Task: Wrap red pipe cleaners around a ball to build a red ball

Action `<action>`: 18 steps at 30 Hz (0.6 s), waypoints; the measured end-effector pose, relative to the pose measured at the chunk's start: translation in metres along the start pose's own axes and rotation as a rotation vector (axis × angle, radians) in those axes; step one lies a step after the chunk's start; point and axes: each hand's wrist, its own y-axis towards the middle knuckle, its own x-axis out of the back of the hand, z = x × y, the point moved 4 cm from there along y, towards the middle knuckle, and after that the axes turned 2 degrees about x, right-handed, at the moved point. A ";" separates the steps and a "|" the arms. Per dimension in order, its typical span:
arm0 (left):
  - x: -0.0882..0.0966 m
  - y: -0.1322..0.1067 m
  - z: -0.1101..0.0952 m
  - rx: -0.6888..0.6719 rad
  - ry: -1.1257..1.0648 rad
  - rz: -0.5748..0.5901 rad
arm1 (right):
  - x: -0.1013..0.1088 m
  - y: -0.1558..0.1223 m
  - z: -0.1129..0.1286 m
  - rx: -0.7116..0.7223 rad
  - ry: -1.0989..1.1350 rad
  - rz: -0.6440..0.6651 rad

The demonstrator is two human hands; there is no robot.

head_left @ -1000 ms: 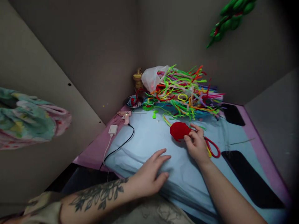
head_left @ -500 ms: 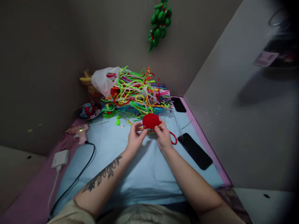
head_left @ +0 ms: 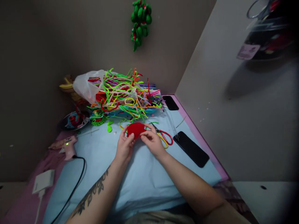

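Above the blue cloth (head_left: 142, 177), a rounded red fuzzy piece (head_left: 135, 130) is held between my two hands. My left hand (head_left: 125, 144) grips its left side, the thumb pressed on the near face. On the right edge, the fingers of my right hand (head_left: 153, 141) pinch it near its lower corner. Just beyond my right hand lie scissors (head_left: 166, 138) with one red and one yellow handle, their blades pointing away. Small bright green pieces (head_left: 109, 127) rest on the cloth to the left of my hands.
Behind is a heap of colourful pipe cleaners (head_left: 123, 93) beside a white plastic bag (head_left: 87, 85). At left are a bowl (head_left: 77, 121), a pink glue gun (head_left: 69, 147) with a black cord, and a white adapter (head_left: 43, 181). Two black phones (head_left: 191, 149) lie at right.
My view has turned right, so the table's contents sit further left. The red piece is nearer and lower, with my grip shifted on it. More of the scissors shows.
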 end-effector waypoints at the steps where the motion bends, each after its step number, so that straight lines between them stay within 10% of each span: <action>1: 0.001 0.001 -0.001 0.014 -0.018 -0.002 | 0.001 0.000 0.000 0.004 0.010 -0.033; 18: 0.001 0.000 0.000 0.024 0.073 0.061 | 0.008 0.007 -0.006 -0.083 0.174 -0.069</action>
